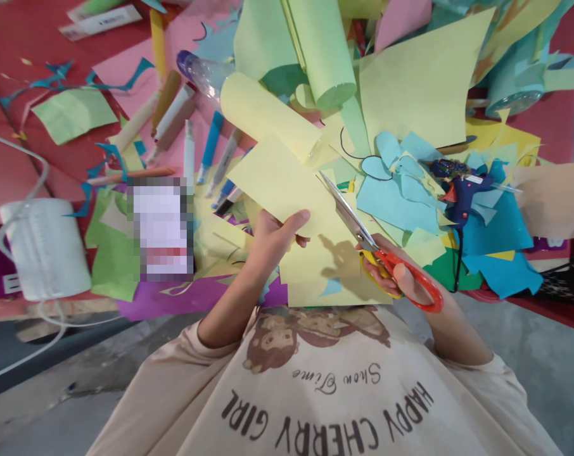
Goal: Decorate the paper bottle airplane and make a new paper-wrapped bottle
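My left hand [275, 237] pinches the lower edge of a pale yellow sheet of paper [277, 171], thumb on top. In my right hand [386, 263] is a pair of scissors [408, 278] with one red and one yellow handle. The metal blades point up and left, their tips by the sheet's right edge; I cannot tell whether they touch it. Beneath both hands lies more yellow paper [334, 291]. A clear bottle with a purple cap [204, 73], wrapped in yellow paper, rests just beyond the sheet.
Markers [211, 145] and a phone with a blurred screen [161, 228] lie on the left, near a white corded box [44, 247]. Rightward are blue paper cutouts [396, 196] and a dark blue glue gun [462, 196]. Green-wrapped bottles [322, 57] stand at the back.
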Demonstrator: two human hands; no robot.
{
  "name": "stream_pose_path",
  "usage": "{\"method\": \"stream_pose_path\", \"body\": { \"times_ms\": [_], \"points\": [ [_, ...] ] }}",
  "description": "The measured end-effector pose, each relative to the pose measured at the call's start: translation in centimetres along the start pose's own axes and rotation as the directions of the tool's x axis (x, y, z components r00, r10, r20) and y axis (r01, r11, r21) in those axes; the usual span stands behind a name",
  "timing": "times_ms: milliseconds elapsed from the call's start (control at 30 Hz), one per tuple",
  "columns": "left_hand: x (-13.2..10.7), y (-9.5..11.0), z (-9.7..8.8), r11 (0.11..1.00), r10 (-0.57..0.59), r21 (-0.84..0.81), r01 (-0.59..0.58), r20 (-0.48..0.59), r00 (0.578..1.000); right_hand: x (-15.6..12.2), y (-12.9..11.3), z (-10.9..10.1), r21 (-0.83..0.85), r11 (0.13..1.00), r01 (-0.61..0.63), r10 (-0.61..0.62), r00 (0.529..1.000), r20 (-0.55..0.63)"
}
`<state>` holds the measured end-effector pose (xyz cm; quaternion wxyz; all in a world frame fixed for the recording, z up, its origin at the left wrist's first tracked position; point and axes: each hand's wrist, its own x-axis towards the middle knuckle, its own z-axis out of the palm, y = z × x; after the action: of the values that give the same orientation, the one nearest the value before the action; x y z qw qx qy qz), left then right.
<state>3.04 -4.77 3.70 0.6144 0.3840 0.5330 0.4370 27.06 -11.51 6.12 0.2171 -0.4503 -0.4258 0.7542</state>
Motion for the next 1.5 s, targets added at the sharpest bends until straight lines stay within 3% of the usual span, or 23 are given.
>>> {"method": "stream_pose_path", "body": {
  "times_ms": [467,600,700,767,833,900,1000,1100,1267,1400,1500],
  "points": [
    [0.2,0.0,0.0,1.000,-0.022,-0.001,0.022,-0.021,1.000,0.4,0.2,0.0,0.002,0.999,0.032,-0.032,0.999,-0.018],
    [0.5,0.0,-0.1,0.999,-0.032,0.009,0.033,-0.033,0.999,0.3,0.1,-0.2,-0.025,0.998,0.060,-0.063,0.989,-0.131],
    [0.7,0.1,-0.2,0.999,-0.041,0.017,0.041,-0.040,0.998,-0.4,-0.8,-0.7,-0.215,0.973,0.085,-0.141,0.954,-0.264],
    [0.7,0.3,-0.3,0.998,-0.053,0.023,0.054,-0.036,0.998,-0.8,-1.4,-1.2,-0.472,0.881,-0.031,-0.182,0.899,-0.398],
    [0.7,0.4,-0.4,0.997,-0.069,0.039,0.069,-0.011,0.998,-0.8,-1.8,-1.8,-0.692,0.695,-0.198,-0.275,0.815,-0.510],
    [0.7,0.3,-0.6,0.994,-0.088,0.072,0.086,0.020,0.996,-0.4,-1.8,-2.1,-0.790,0.518,-0.329,-0.370,0.746,-0.553],
    [0.7,0.1,-1.1,0.985,-0.113,0.131,0.108,0.034,0.993,0.6,-1.2,-2.3,-0.800,0.401,-0.447,-0.389,0.707,-0.590],
    [0.8,-0.2,-1.4,0.976,-0.138,0.174,0.128,0.046,0.989,1.4,-0.6,-2.3,-0.782,0.372,-0.500,-0.334,0.714,-0.616],
    [0.5,-0.1,-1.4,0.979,-0.142,0.166,0.119,0.134,0.981,1.1,-0.6,-1.9,-0.848,0.302,-0.436,-0.341,0.781,-0.523],
    [0.5,0.1,-1.2,0.972,-0.199,0.170,0.165,0.206,0.958,0.3,-1.9,-1.7,-0.886,0.204,-0.416,-0.323,0.826,-0.462],
    [0.7,0.1,-1.3,0.949,-0.272,0.229,0.216,0.254,0.928,0.0,-3.4,-2.0,-0.889,0.131,-0.440,-0.329,0.826,-0.457]
  ]
}}
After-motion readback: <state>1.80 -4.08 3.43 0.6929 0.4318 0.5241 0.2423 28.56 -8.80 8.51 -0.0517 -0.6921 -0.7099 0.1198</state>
